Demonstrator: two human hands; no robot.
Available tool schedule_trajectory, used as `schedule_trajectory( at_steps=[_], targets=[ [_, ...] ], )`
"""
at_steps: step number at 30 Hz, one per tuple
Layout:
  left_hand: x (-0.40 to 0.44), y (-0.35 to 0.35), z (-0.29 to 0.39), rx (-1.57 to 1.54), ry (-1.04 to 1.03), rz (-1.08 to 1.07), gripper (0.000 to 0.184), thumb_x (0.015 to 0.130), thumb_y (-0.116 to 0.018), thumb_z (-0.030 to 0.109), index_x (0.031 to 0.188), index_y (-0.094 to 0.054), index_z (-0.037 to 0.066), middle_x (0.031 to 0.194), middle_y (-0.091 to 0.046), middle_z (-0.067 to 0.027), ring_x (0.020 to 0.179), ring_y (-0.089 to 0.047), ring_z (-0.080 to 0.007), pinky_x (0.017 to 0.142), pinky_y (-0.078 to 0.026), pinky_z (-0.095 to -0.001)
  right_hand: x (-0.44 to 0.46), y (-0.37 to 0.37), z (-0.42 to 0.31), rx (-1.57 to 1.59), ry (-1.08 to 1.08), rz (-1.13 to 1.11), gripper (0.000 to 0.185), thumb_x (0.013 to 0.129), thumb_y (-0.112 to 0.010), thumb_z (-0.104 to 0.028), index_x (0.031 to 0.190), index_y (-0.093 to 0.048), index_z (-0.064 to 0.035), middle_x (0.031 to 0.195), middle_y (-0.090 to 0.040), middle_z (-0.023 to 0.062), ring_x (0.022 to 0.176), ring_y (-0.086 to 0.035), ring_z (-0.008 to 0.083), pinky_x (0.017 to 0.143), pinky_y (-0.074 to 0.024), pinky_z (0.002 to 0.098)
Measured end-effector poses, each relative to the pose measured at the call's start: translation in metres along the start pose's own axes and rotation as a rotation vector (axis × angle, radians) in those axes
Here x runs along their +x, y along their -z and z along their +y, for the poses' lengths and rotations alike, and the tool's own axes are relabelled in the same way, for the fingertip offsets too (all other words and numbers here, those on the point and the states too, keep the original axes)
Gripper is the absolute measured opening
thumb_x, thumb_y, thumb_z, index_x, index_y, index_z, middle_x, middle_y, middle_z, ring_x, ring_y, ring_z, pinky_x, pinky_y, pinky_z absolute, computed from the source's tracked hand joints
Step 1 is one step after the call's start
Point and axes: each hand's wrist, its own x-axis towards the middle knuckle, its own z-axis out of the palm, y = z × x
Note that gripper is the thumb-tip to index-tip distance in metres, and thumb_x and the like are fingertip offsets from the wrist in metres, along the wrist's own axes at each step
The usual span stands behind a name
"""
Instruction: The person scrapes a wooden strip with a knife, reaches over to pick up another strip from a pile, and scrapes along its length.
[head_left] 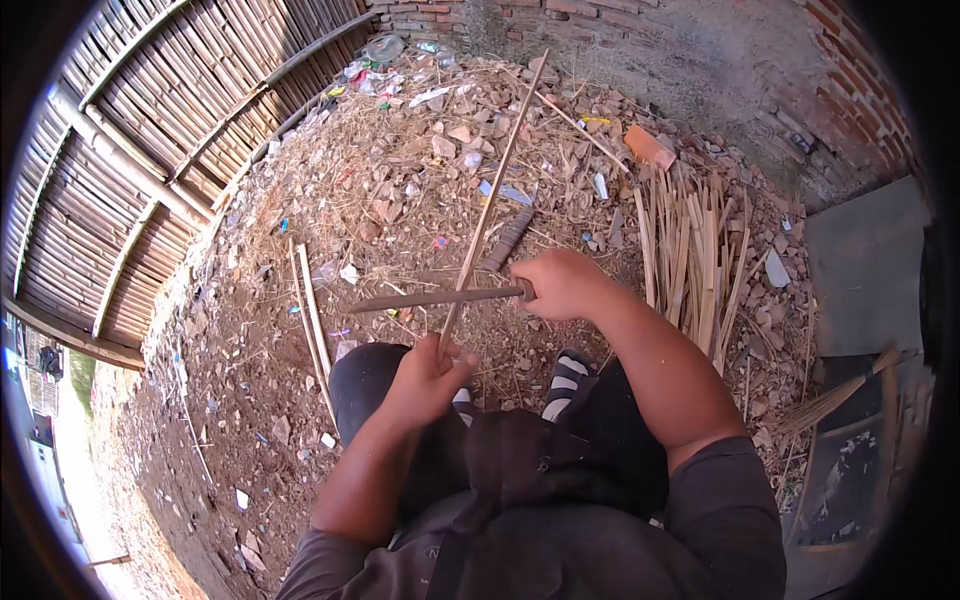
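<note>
My right hand (562, 284) is closed round the handle of a long dark blade (420, 300), which points left and crosses a long thin bamboo strip (492, 200). The strip's lower end is in my closed left hand (432, 378), just below the crossing, and its far end reaches up toward the brick wall. Blade and strip meet or overlap; whether the edge bites into the strip cannot be made out. A short dark ridged rod (511, 238) lies on the ground just beyond my right hand.
Split bamboo strips (700, 250) lie in a pile at the right, below an orange brick (650, 147). Two strips (312, 320) lie left of my knee. A bamboo fence (180, 110) stands left, a brick wall (660, 60) ahead, dark panels (868, 265) right. Rubble covers the ground.
</note>
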Motion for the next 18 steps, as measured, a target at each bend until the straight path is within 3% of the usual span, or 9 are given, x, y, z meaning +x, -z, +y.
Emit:
schedule_trajectory(
  at_steps=[2,5,8,11,12,15,18],
  targets=[
    [0.0,0.0,-0.002,-0.159,0.019,-0.028,0.035,0.092,-0.077,0.022,0.102,-0.054,-0.002,0.071,-0.061,-0.002,0.064,-0.056,-0.0061,0.057,-0.046,-0.0253,0.012,-0.01,0.028,0.117,-0.059,0.019,0.028,0.081,-0.077,-0.032,0.098,-0.069,-0.0108,0.076,-0.068,0.0144,0.079,-0.069,0.037,0.07,-0.0532,0.0501],
    [-0.002,0.001,0.003,-0.096,0.044,0.017,0.034,0.092,-0.077,0.022,0.1,-0.054,-0.002,0.069,-0.059,-0.0006,0.062,-0.054,-0.0053,0.055,-0.044,-0.0263,0.015,-0.01,0.014,0.049,-0.101,-0.001,0.03,0.079,-0.077,-0.031,0.098,-0.068,-0.0098,0.077,-0.068,0.0152,0.079,-0.069,0.0371,0.071,-0.0529,0.0502],
    [0.0,-0.001,-0.015,-0.014,0.046,0.026,0.036,0.09,-0.078,0.024,0.1,-0.055,-0.002,0.066,-0.056,-0.0005,0.058,-0.051,-0.0074,0.053,-0.042,-0.029,0.012,-0.01,-0.016,-0.073,-0.012,0.013,0.029,0.079,-0.076,-0.028,0.101,-0.069,-0.0098,0.079,-0.069,0.016,0.079,-0.069,0.0366,0.071,-0.0535,0.0497],
    [-0.001,-0.002,-0.017,0.126,-0.05,0.037,0.039,0.089,-0.078,0.028,0.1,-0.056,-0.002,0.063,-0.054,-0.0017,0.055,-0.051,-0.0106,0.052,-0.042,-0.0314,0.021,-0.015,-0.01,0.022,-0.097,0.048,0.027,0.077,-0.073,-0.024,0.1,-0.07,-0.0099,0.088,-0.072,0.0153,0.087,-0.07,0.0375,0.077,-0.0549,0.0513],
    [-0.002,-0.002,-0.019,0.131,-0.038,0.032,0.039,0.089,-0.078,0.028,0.1,-0.056,-0.002,0.063,-0.054,-0.0022,0.055,-0.051,-0.0115,0.053,-0.042,-0.0319,0.025,-0.012,-0.005,0.117,-0.136,-0.002,0.024,0.078,-0.071,-0.023,0.097,-0.068,-0.0085,0.088,-0.072,0.0151,0.087,-0.07,0.0382,0.077,-0.0551,0.0517],
    [0.0,-0.002,-0.018,0.145,-0.001,0.033,0.041,0.088,-0.078,0.03,0.099,-0.057,-0.002,0.062,-0.054,-0.0035,0.056,-0.052,-0.0132,0.053,-0.043,-0.0332,0.019,-0.017,-0.011,0.035,-0.056,0.095,0.024,0.077,-0.073,-0.022,0.096,-0.069,-0.0067,0.081,-0.07,0.018,0.081,-0.07,0.0384,0.072,-0.0549,0.0499],
    [0.0,0.0,-0.011,0.174,0.006,0.024,0.04,0.087,-0.078,0.03,0.098,-0.057,-0.002,0.063,-0.055,-0.0041,0.057,-0.054,-0.0137,0.054,-0.044,-0.0341,0.012,-0.019,-0.024,-0.077,-0.035,0.044,0.025,0.077,-0.073,-0.022,0.097,-0.07,-0.0071,0.081,-0.07,0.0183,0.082,-0.07,0.0384,0.073,-0.0551,0.0496]
  ],
)
